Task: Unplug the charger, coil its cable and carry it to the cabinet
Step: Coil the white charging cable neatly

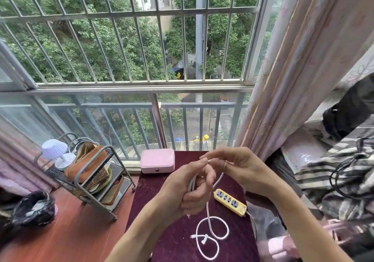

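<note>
My left hand (190,188) grips a bundle of folded white cable loops above the small table. My right hand (232,166) pinches a stretch of the same white charger cable (210,227) just right of the left hand's fingertips. From my hands the cable drops to the dark red tabletop (162,221) and lies there in two loose loops, its small connector end at the near side. The charger's plug body is hidden, perhaps inside my left fist. A yellow power strip (230,202) lies on the table to the right, its sockets bare.
A pink box (157,160) sits at the table's far edge by the barred window. A grey metal rack (91,174) with a brown bag and small lamp stands left on the floor, beside a black-lined bin (34,209). Curtain and bedding crowd the right.
</note>
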Action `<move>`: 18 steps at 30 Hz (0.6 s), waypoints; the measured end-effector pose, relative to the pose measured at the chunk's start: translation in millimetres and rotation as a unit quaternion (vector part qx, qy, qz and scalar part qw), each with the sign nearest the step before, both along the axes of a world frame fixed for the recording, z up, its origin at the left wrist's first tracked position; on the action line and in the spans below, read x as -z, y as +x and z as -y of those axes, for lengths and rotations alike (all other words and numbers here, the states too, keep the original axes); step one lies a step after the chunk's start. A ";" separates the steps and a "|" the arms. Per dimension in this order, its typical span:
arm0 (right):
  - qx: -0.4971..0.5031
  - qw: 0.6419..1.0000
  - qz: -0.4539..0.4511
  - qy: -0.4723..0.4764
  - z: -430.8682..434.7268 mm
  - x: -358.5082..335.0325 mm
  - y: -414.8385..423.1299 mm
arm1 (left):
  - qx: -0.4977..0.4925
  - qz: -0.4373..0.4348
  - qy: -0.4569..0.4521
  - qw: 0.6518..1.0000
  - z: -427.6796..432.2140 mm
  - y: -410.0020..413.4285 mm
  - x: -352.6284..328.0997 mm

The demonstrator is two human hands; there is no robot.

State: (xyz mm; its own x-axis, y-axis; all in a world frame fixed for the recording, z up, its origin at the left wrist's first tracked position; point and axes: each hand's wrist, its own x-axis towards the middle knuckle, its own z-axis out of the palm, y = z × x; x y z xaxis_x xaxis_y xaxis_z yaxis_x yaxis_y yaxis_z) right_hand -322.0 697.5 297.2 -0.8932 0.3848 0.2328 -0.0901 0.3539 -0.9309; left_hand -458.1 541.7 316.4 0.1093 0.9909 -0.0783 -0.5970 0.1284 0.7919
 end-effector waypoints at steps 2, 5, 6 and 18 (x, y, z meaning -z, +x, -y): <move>0.017 1.000 -0.008 -0.025 2.5 8.0 -0.9 | 0.012 0.008 0.001 1.000 0.5 -1.3 -1.5; 0.042 0.997 -0.033 -0.063 5.9 20.2 -4.8 | 0.019 0.052 0.006 0.998 0.0 -1.9 -2.2; 0.053 0.995 -0.040 -0.072 7.5 24.7 -6.8 | 0.020 0.077 0.011 0.997 -0.4 -2.1 -2.3; 0.118 0.962 0.019 -0.245 57.8 89.9 -31.4 | -0.093 0.136 0.051 0.985 -13.3 -15.8 -0.1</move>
State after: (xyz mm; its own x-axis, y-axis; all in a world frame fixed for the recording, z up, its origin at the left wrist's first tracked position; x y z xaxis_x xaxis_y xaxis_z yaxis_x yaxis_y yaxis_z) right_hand -353.3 639.7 207.3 -0.7717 0.6332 -0.0598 -0.0230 -0.1217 -0.9923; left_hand -473.9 555.0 316.5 -0.0727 0.9969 0.0303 -0.7945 -0.0762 0.6024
